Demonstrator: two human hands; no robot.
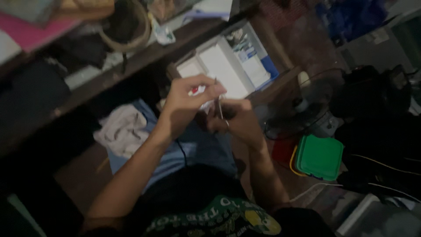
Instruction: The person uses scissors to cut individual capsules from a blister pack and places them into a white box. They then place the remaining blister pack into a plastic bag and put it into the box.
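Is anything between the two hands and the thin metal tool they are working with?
Nothing visible. The left hand and right hand meet around the thin metal tool, with a small white and red item in the left fingers.

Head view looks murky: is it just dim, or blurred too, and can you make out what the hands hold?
Head view: dim and soft throughout, corners nearly black; the left hand and right hand are motion-smeared around a thin metal tool; the green box reads clearest.
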